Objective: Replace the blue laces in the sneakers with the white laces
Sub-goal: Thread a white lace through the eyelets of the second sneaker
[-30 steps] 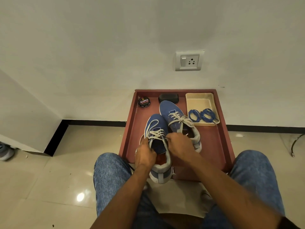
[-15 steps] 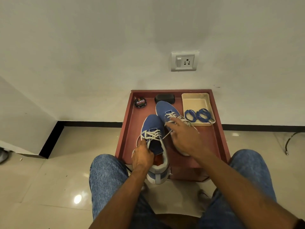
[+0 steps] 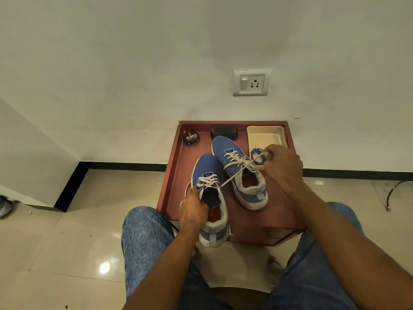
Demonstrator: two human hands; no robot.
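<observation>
Two blue sneakers with white laces lie on a red-brown tray table (image 3: 172,175). My left hand (image 3: 193,210) grips the near sneaker (image 3: 206,168) at its left collar, just below the lacing. My right hand (image 3: 282,166) pinches one end of that shoe's white lace (image 3: 234,175) and holds it taut, stretched up and to the right across the far sneaker (image 3: 241,173). The blue laces (image 3: 256,153) lie coiled in a cream tray (image 3: 266,135) at the back right, mostly hidden behind my right hand.
A round shoe polish tin (image 3: 191,137) and a black brush (image 3: 224,132) sit at the back of the tray table. A wall with a socket (image 3: 250,82) stands right behind it. My knees in jeans flank the near edge, over a glossy tiled floor.
My right hand has moved from the near sneaker's lacing up and to the right, drawing the white lace out taut over the far sneaker. My left hand has kept its grip.
</observation>
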